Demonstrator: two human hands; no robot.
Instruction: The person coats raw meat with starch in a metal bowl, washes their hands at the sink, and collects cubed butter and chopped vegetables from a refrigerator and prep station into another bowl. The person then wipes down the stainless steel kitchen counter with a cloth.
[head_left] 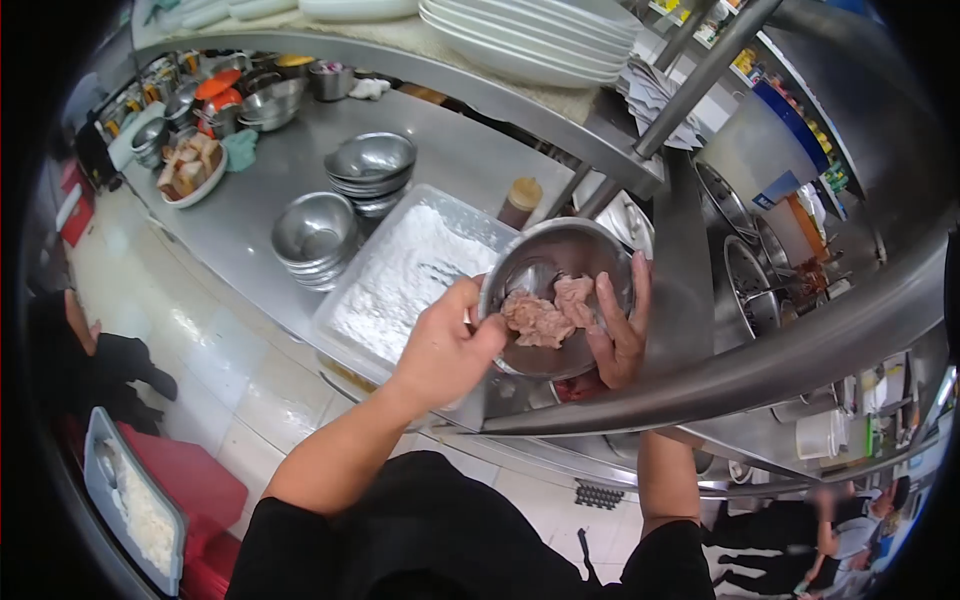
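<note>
My left hand grips the left rim of a round metal bowl, its thumb over the edge. Pieces of pale pink raw meat lie in the bowl, which is tilted toward me. At the bowl's right side is my right hand, fingers apart, with some fingertips inside by the meat; whether it bears any of the bowl's weight I cannot tell. Just left of the bowl, a clear plastic tub of white powder sits on the steel counter. A capped bottle of brown liquid stands behind.
Stacked metal bowls stand left of the tub, near a white dish of food. A steel shelf with plates overhangs the counter. A curved steel rail runs by my right forearm. Other people stand at the lower right.
</note>
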